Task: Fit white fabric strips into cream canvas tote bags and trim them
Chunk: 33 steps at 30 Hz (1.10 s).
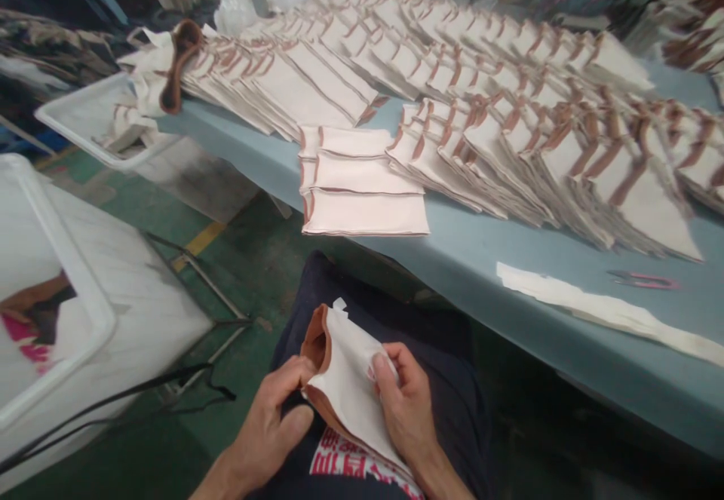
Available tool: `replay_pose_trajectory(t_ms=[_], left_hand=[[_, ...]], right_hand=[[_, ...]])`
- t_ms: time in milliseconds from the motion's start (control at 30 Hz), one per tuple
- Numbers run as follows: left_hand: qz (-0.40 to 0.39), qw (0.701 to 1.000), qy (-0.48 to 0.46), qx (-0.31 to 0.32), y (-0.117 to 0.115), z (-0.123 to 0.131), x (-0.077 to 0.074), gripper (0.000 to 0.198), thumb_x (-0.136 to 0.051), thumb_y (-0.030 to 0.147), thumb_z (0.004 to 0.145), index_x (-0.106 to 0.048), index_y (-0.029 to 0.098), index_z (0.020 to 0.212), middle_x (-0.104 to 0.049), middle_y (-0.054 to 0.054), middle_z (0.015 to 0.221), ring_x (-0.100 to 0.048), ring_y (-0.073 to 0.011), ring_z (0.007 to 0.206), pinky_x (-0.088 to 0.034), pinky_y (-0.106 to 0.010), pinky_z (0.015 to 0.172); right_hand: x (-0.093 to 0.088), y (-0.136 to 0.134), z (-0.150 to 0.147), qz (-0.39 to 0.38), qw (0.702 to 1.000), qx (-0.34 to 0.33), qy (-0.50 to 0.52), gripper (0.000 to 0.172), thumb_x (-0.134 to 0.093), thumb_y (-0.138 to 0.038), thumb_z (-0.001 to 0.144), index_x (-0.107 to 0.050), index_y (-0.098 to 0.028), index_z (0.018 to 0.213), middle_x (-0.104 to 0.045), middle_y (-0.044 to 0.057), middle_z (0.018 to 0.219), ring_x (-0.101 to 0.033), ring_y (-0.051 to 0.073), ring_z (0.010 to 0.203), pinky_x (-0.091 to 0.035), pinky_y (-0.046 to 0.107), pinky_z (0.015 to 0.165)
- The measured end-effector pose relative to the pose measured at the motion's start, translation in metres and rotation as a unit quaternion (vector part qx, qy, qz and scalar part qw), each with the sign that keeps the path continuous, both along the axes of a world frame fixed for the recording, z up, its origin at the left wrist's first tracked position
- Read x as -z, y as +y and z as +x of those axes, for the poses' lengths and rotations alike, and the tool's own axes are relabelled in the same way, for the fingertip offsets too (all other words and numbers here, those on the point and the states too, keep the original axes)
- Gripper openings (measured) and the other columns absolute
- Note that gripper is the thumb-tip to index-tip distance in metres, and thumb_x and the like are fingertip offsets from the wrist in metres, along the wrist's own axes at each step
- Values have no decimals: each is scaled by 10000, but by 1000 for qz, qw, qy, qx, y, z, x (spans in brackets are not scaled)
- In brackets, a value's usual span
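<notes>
Over my lap I hold a cream fabric pouch (pixel 354 368) with a brown lining showing at its gaping mouth and a small white tab at the top. My left hand (pixel 277 417) has its fingers curled on the brown edge of the mouth, its thumb standing a little off the cloth. With thumb and fingers, my right hand (pixel 404 398) pinches the pouch's cream side. In front, at the table's near edge, a few similar cream pieces (pixel 367 210) lie flat and overlapping.
Long rows of cream pieces with brown edges (pixel 509 138) cover much of the blue-grey table (pixel 464 236). A white cloth strip (pixel 593 308) and pink-handled thread snips (pixel 645 280) lie at right. White plastic bins (pixel 96 311) stand at left, one on a metal frame.
</notes>
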<state>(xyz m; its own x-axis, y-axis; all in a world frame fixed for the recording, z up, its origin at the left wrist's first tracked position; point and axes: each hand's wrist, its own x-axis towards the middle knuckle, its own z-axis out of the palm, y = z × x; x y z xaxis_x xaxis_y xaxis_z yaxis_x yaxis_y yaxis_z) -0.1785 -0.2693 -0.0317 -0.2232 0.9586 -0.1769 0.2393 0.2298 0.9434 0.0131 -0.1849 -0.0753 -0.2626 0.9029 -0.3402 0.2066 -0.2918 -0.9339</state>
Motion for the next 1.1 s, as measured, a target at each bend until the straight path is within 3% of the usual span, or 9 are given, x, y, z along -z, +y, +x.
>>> replay_pose_trajectory(t_ms=[167, 367, 467, 567, 667, 733, 833, 1000, 1100], left_hand=[[-11, 998, 37, 44, -8, -8, -9, 378, -512, 417, 1007, -625, 179, 736, -634, -7, 730, -608, -165, 683, -483, -236, 679], [13, 999, 25, 40, 34, -1, -18, 359, -493, 306, 969, -622, 166, 665, -566, 29, 596, -528, -117, 555, -416, -202, 576], [22, 998, -19, 47, 62, 5, -26, 306, -520, 291, 929, -655, 160, 687, -570, 30, 592, -507, -111, 544, -398, -195, 546], [23, 996, -80, 27, 84, 12, -32, 280, -575, 329, 895, -674, 151, 703, -608, 9, 638, -506, -113, 557, -397, -192, 527], [-2, 988, -153, 6, 99, 20, -37, 315, -628, 410, 865, -674, 141, 707, -645, -19, 689, -517, -118, 560, -400, -193, 501], [-16, 983, -184, 5, 104, 24, -41, 343, -645, 445, 861, -680, 136, 716, -641, -22, 684, -512, -117, 551, -394, -190, 486], [-16, 977, -208, 36, 105, 28, -48, 377, -653, 472, 887, -702, 128, 741, -620, -14, 668, -496, -105, 532, -387, -185, 476], [-7, 961, -250, 114, 103, 27, -51, 426, -621, 495, 956, -717, 123, 774, -592, -5, 673, -500, -102, 551, -397, -186, 498], [-8, 954, -267, 135, 105, 27, -49, 454, -612, 499, 960, -652, 132, 695, -485, 28, 600, -411, -88, 525, -334, -188, 479]], right_hand=[[-3, -1, -3, -12, 1000, -3, -7, 347, -634, -520, 936, -636, -192, 822, -561, -26, 662, -465, 138, 591, -354, 239, 532], [-20, 27, 10, -4, 1000, 12, -25, 441, -606, -610, 927, -630, -182, 824, -480, -52, 602, -400, 118, 534, -330, 234, 506], [-54, 51, 33, 33, 998, 7, -61, 428, -658, -594, 910, -637, -183, 794, -481, -50, 599, -372, 108, 531, -308, 232, 498], [-104, 62, 52, 44, 995, -20, -89, 438, -665, -602, 918, -646, -187, 780, -484, -50, 581, -357, 102, 514, -294, 233, 486], [-145, 57, 52, 22, 994, -59, -89, 433, -693, -586, 909, -632, -194, 736, -522, -39, 585, -391, 104, 527, -293, 232, 493], [-159, 53, 43, 14, 988, -120, -93, 401, -677, -538, 927, -634, -197, 721, -548, -35, 579, -426, 107, 527, -306, 230, 494], [-162, 53, 30, 39, 976, -181, -112, 320, -627, -446, 962, -643, -203, 755, -586, -35, 601, -469, 106, 525, -328, 216, 490], [-158, 60, 25, 86, 966, -180, -163, 282, -598, -419, 975, -633, -210, 789, -611, -39, 636, -519, 112, 549, -362, 211, 511], [-159, 61, 26, 106, 963, -179, -170, 268, -587, -410, 978, -629, -214, 800, -627, -36, 663, -542, 117, 576, -383, 215, 540]])
